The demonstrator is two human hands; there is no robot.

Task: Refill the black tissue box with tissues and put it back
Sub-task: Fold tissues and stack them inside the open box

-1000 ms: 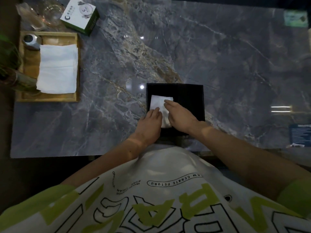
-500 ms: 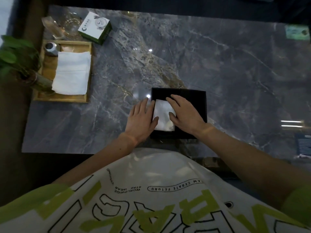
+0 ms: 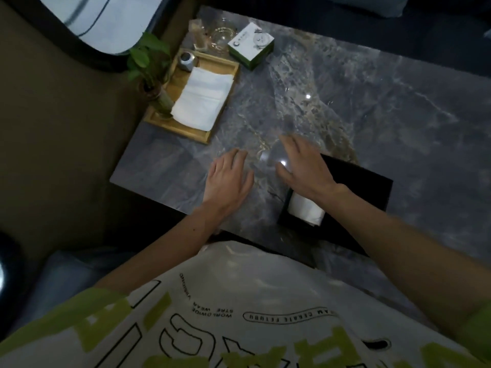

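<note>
The black tissue box [image 3: 356,187] lies open on the marble table near its front edge, with a small white folded tissue [image 3: 305,212] in its near left corner. My right hand [image 3: 303,166] hovers over the box's left edge, fingers spread, holding nothing. My left hand [image 3: 228,181] is to the left of the box above the bare table, fingers apart and empty. A stack of white tissues [image 3: 202,99] rests in a wooden tray [image 3: 228,102] at the table's far left.
A small metal canister [image 3: 187,61] stands in the tray's far corner. A potted green plant [image 3: 148,65] leans at the tray's left side. A green-and-white carton [image 3: 251,45] and glassware [image 3: 219,35] sit behind the tray. The table's left edge drops to dark floor.
Both hands have lifted off the tissue in the box and moved left and away from me. The camera has swung left, so the box now sits lower right.
</note>
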